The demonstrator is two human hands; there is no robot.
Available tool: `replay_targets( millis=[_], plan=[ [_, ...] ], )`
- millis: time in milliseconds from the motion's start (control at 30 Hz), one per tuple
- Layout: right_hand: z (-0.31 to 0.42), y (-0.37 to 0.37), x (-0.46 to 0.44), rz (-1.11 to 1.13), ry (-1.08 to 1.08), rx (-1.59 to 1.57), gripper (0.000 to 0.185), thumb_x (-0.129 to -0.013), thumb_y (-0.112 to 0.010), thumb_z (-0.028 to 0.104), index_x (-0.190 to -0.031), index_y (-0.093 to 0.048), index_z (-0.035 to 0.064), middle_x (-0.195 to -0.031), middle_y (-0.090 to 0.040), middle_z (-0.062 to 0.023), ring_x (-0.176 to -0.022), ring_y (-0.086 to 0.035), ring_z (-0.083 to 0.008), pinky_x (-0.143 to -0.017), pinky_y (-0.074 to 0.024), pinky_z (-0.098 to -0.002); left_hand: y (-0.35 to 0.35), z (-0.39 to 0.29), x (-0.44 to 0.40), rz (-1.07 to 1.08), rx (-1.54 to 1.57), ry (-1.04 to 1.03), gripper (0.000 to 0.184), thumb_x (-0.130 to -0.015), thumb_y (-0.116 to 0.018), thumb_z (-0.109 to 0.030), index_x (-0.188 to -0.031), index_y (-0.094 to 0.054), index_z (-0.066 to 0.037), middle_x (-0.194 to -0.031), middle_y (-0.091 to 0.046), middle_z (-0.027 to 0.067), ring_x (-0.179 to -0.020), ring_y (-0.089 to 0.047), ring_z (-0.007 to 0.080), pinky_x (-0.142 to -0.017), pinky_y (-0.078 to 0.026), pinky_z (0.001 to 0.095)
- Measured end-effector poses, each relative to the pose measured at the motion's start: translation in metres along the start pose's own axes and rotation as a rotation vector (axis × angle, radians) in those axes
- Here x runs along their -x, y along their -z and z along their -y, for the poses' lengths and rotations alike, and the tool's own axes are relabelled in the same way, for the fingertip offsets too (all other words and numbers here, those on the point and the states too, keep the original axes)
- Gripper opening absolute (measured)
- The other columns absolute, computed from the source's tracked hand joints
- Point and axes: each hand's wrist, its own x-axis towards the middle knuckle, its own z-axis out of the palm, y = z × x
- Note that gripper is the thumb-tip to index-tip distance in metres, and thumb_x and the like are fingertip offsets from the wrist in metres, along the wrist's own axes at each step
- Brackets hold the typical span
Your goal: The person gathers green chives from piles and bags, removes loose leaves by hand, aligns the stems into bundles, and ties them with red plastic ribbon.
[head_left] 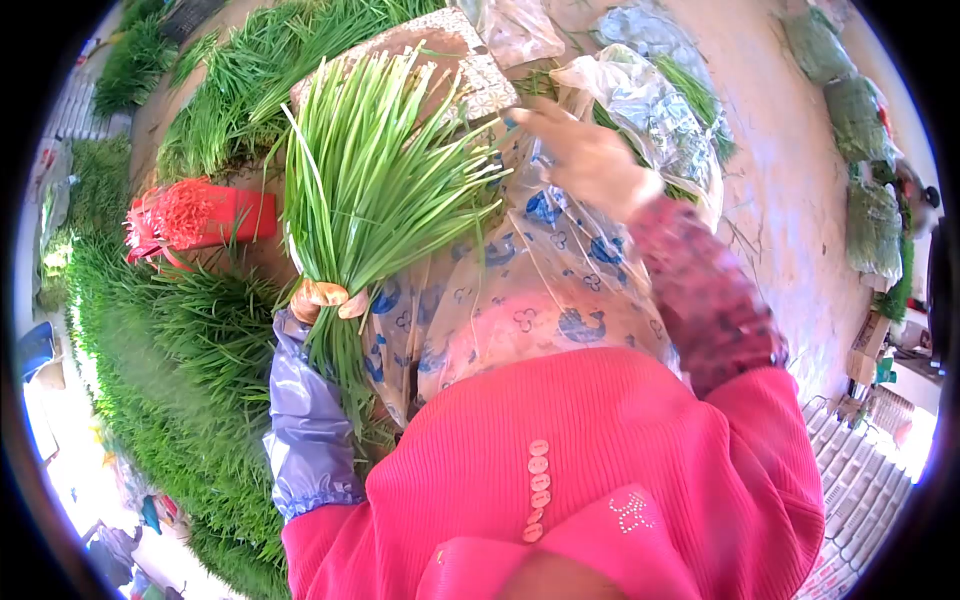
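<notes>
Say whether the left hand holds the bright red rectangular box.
No, the left hand grips a bunch of long green stalks.

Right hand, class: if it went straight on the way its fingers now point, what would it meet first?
The right hand would probably meet the patterned board first; depth is unclear, so the bundled greens could come sooner.

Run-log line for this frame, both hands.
left hand: gripping green bundle | right hand: near bundle's tips, blurred, grip unclear | red box: left of bundle
</notes>
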Motion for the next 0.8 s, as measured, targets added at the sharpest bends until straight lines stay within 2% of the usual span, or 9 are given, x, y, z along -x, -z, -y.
replay_targets(
  millis=[67, 167, 300, 400, 500, 567, 700, 767, 800],
  plan=[
    [0.005, -0.025, -0.033, -0.012, 0.066, -0.049, 0.050, -0.081, -0.058, 0.012, -0.131, -0.052, 0.0144, -0.131, -0.053, -0.0162, -0.111, -0.059, -0.0306, -0.092, -0.0475, -0.0375, -0.004, -0.002, 0.000, -0.020, -0.014, -0.003, 0.051, -0.082, -0.067, -0.029, -0.117, -0.051, 0.005, -0.060, -0.050, 0.0038, -0.051, -0.043, 0.0137, -0.050, -0.035, 0.0282],
    [0.005, -0.038, -0.065, 0.351, -0.152, 0.097, 0.038, -0.083, -0.052, 0.012, -0.120, -0.060, 0.0112, -0.113, -0.064, -0.0174, -0.105, -0.062, -0.0313, -0.089, -0.0489, -0.0378, -0.006, -0.002, 0.005, -0.060, 0.007, -0.009, 0.050, -0.082, -0.068, -0.028, -0.116, -0.052, 0.005, -0.060, -0.050, 0.0034, -0.051, -0.043, 0.0136, -0.050, -0.034, 0.0271],
    [-0.046, -0.021, -0.052, -0.171, -0.140, 0.152, 0.018, -0.087, -0.047, 0.011, -0.095, -0.063, 0.0059, -0.081, -0.066, -0.0114, -0.072, -0.065, -0.0261, -0.066, -0.0508, -0.0389, 0.007, 0.014, 0.010, -0.088, 0.182, -0.064, 0.059, -0.073, -0.071, -0.011, -0.118, -0.044, 0.015, -0.053, -0.051, 0.0098, -0.042, -0.045, 0.0156, -0.041, -0.033, 0.0280],
    [-0.041, 0.027, -0.030, 0.094, -0.799, -0.794, 0.022, -0.094, -0.046, 0.017, -0.100, -0.065, 0.0072, -0.067, -0.055, 0.0010, -0.048, -0.042, -0.0031, -0.040, -0.0354, -0.0211, 0.007, 0.016, 0.011, -0.084, 0.178, -0.094, 0.060, -0.073, -0.071, -0.011, -0.120, -0.044, 0.014, -0.054, -0.052, 0.0100, -0.042, -0.045, 0.0156, -0.041, -0.033, 0.0280],
    [0.034, 0.039, -0.023, 0.548, -0.775, -0.589, 0.023, -0.095, -0.049, 0.022, -0.100, -0.065, 0.0057, -0.065, -0.054, 0.0023, -0.046, -0.042, -0.0044, -0.037, -0.0322, -0.0209, 0.005, 0.014, 0.008, -0.080, 0.176, -0.103, 0.060, -0.073, -0.071, -0.010, -0.121, -0.044, 0.013, -0.054, -0.052, 0.0103, -0.042, -0.045, 0.0156, -0.041, -0.033, 0.0279],
    [0.046, 0.008, -0.011, 0.599, -0.531, -0.787, 0.026, -0.093, -0.054, 0.027, -0.099, -0.064, 0.0038, -0.064, -0.056, 0.0005, -0.047, -0.045, -0.0054, -0.038, -0.0344, -0.0225, 0.006, 0.015, 0.005, -0.076, 0.187, -0.103, 0.061, -0.073, -0.071, -0.010, -0.122, -0.044, 0.013, -0.054, -0.052, 0.0104, -0.042, -0.045, 0.0156, -0.041, -0.033, 0.0279],
    [0.072, -0.044, -0.033, 0.570, -0.579, -0.814, 0.033, -0.088, -0.063, 0.035, -0.095, -0.065, 0.0022, -0.064, -0.058, -0.0021, -0.048, -0.051, -0.0101, -0.041, -0.0396, -0.0265, 0.003, 0.016, 0.006, -0.111, 0.207, -0.132, 0.062, -0.073, -0.071, -0.010, -0.124, -0.044, 0.012, -0.054, -0.053, 0.0108, -0.041, -0.045, 0.0156, -0.040, -0.033, 0.0278],
    [0.057, -0.059, -0.037, 0.591, -0.611, -0.716, 0.027, -0.085, -0.062, 0.028, -0.078, -0.066, 0.0026, -0.074, -0.067, -0.0084, -0.060, -0.063, -0.0184, -0.054, -0.0506, -0.0325, -0.009, 0.009, 0.003, -0.119, 0.224, -0.150, 0.064, -0.072, -0.071, -0.009, -0.125, -0.044, 0.012, -0.055, -0.053, 0.0114, -0.042, -0.046, 0.0157, -0.041, -0.034, 0.0280],
    [0.028, -0.082, -0.033, 0.377, -0.125, -0.151, 0.021, -0.084, -0.061, 0.024, -0.085, -0.066, 0.0037, -0.079, -0.067, -0.0073, -0.066, -0.064, -0.0196, -0.056, -0.0509, -0.0303, -0.004, 0.011, 0.005, -0.078, 0.237, -0.146, 0.062, -0.072, -0.071, -0.008, -0.125, -0.044, 0.011, -0.055, -0.053, 0.0112, -0.042, -0.046, 0.0156, -0.041, -0.034, 0.0282]
  ],
)
